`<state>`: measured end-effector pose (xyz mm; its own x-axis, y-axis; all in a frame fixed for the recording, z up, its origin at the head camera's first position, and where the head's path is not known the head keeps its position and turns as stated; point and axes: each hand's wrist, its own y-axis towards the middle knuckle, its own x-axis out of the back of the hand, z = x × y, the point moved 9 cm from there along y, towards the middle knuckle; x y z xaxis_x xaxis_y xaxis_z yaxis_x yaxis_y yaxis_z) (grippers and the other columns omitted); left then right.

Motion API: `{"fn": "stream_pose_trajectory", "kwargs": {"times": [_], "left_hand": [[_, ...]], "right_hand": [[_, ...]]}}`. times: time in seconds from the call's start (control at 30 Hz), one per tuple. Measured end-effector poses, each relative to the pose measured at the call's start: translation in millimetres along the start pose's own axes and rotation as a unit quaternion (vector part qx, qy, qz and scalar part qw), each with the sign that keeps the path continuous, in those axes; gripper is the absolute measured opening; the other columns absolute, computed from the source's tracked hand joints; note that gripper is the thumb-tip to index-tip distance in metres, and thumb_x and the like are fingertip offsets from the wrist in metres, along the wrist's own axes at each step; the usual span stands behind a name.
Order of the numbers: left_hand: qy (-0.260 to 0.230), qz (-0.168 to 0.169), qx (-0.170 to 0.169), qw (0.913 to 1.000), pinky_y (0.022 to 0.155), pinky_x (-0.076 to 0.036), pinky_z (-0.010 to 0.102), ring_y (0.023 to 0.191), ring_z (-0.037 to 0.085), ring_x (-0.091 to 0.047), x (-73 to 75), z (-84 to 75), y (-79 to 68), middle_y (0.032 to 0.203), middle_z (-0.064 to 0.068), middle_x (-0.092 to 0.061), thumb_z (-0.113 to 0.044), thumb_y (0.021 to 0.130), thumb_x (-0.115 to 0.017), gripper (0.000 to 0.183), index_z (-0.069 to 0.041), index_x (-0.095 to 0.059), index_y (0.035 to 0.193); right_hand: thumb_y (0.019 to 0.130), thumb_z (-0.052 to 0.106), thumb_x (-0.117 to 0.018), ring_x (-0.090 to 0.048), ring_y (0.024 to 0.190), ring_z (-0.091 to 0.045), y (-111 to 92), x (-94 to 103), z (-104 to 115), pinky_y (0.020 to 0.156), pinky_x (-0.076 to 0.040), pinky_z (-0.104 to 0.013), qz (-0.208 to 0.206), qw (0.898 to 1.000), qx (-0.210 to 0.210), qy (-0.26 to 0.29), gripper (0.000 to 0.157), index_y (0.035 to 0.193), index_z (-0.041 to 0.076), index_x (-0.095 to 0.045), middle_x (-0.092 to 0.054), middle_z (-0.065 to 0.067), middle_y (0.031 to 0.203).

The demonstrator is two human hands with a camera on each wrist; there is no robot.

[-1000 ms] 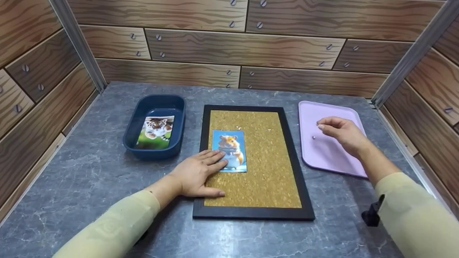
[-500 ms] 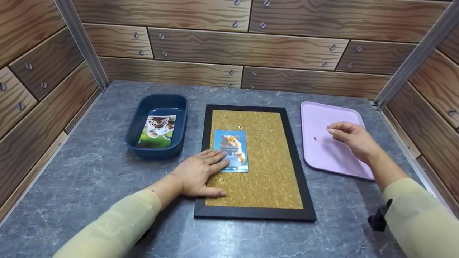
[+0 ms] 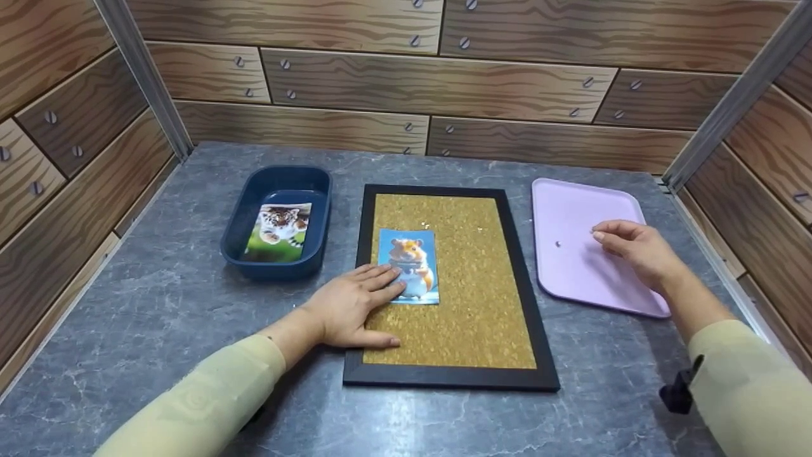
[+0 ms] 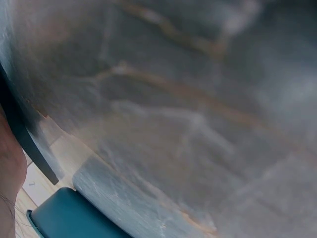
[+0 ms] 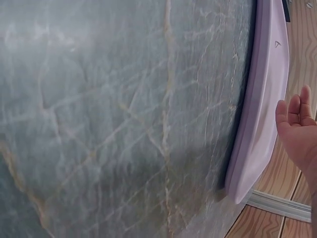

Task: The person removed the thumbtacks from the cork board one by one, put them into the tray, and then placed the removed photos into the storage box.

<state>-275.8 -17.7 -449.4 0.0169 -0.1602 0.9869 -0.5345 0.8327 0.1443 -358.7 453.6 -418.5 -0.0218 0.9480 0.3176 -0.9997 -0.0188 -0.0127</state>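
My left hand (image 3: 352, 310) lies palm down over the left edge of the corkboard (image 3: 482, 285), fingers spread. Its fingertips press the lower left of a hamster picture (image 3: 415, 254), covering that corner. Small bright pins (image 3: 425, 225) show just above the picture's top edge. To the right, my right hand (image 3: 634, 251) hovers over a lilac tray (image 3: 590, 285), thumb and index tips together. They pinch a tiny dark pin-like thing, mostly hidden by the fingertips. A small silver pin (image 3: 558, 244) lies on the tray, left of that hand.
Left of the board stands a deep blue bin (image 3: 276, 270) with a tiger cub picture (image 3: 279, 231) in it. The board has a raised black frame (image 3: 450, 377). Wood-patterned walls (image 3: 406, 76) enclose the grey marbled table (image 3: 190, 304) at the back and sides.
My right hand has drifted to the right and slightly down over the tray, fingertips still together. The silver pin on the tray and my left hand stay where they were.
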Motion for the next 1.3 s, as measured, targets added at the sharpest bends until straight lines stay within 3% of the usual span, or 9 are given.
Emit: {"fn": "stream_pose_trajectory", "kwargs": {"times": [0.37,0.6,0.83,1.1,1.3], "left_hand": [[-0.004,0.004,0.001,1.0000,0.130,-0.021,0.043,0.158,0.029,-0.030,-0.7,-0.5,-1.5,0.170,0.016,-0.034,-0.083,0.095,-0.046,0.101,-0.010,-0.041,0.164],[-0.004,0.004,0.001,1.0000,0.130,-0.022,0.044,0.158,0.029,-0.030,-1.0,-0.8,-2.0,0.169,0.016,-0.035,-0.083,0.095,-0.047,0.101,-0.010,-0.042,0.164],[-0.004,-0.001,-0.001,1.0000,0.130,-0.022,0.044,0.158,0.030,-0.030,-0.3,-1.6,-1.6,0.169,0.016,-0.036,-0.082,0.096,-0.047,0.100,-0.009,-0.042,0.164],[-0.006,-0.001,0.001,1.0000,0.130,-0.021,0.044,0.158,0.030,-0.030,0.1,-0.6,-2.6,0.169,0.017,-0.035,-0.082,0.095,-0.048,0.101,-0.008,-0.042,0.164],[-0.006,0.002,0.001,1.0000,0.130,-0.021,0.044,0.158,0.030,-0.030,1.2,-0.9,-1.1,0.169,0.016,-0.036,-0.082,0.095,-0.048,0.100,-0.009,-0.042,0.164]], "right_hand": [[0.105,0.012,-0.069,-0.064,0.089,0.001,0,1.0,-14,0.080,-0.052,-0.015,-0.001,1.000,-0.009,-0.020,0.011,0.109,0.016,-0.078,-0.073,0.014,0.096],[0.104,0.020,-0.072,-0.057,0.087,0.002,-1,-0.5,-22,0.077,-0.047,-0.014,-0.010,0.998,-0.014,-0.057,0.007,0.107,0.020,-0.078,-0.069,0.020,0.095],[0.104,0.014,-0.071,-0.057,0.093,0.001,-2,-3.2,-25,0.080,-0.046,-0.013,-0.003,1.000,-0.013,-0.009,0.011,0.107,0.018,-0.081,-0.070,0.021,0.098],[0.104,0.013,-0.070,-0.055,0.101,0.003,1,-8.0,-32,0.086,-0.045,-0.011,0.018,0.999,-0.026,-0.016,0.012,0.110,0.016,-0.080,-0.069,0.023,0.103],[0.104,0.012,-0.070,-0.055,0.099,0.001,1,-10.9,-37,0.084,-0.045,-0.013,0.028,0.999,-0.027,-0.019,0.010,0.108,0.014,-0.079,-0.069,0.021,0.102]]}}
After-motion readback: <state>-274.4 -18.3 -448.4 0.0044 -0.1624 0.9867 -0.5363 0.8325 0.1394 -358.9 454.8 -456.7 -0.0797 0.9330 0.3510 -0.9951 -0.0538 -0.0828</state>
